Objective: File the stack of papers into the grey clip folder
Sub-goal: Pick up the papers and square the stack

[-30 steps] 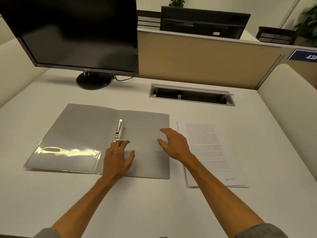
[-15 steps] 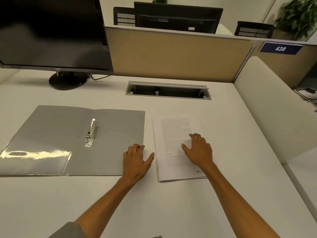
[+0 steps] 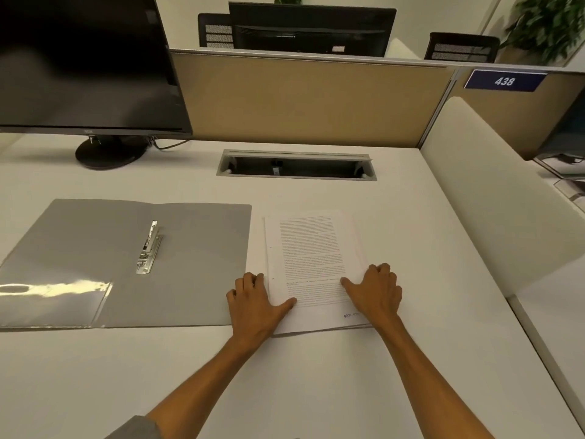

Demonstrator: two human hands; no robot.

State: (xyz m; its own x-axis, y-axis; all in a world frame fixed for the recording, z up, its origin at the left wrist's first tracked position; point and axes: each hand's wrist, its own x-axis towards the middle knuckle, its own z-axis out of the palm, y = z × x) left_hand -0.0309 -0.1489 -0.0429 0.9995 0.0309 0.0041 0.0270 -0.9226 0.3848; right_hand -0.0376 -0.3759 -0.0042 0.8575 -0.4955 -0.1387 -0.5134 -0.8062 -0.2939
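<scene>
The grey clip folder (image 3: 196,248) lies open and flat on the white desk, its metal clip (image 3: 149,247) near the spine and a clear pocket on the left flap. Just right of it lies the stack of printed papers (image 3: 311,248). My left hand (image 3: 254,301) rests at the stack's left edge, thumb on the top sheet, fingers curled down beside the edge. On the stack's right edge sits my right hand (image 3: 375,289), thumb on the page and fingers curled over the side. The stack lies flat on the desk.
A dark monitor (image 3: 85,61) on a round stand occupies the back left. A cable slot (image 3: 296,166) is set into the desk behind the papers. A beige partition (image 3: 300,99) closes the back and a white divider (image 3: 493,191) the right.
Both hands left the folder and moved right to the stack, the left to its left edge, the right to its right edge. The view also swung right.
</scene>
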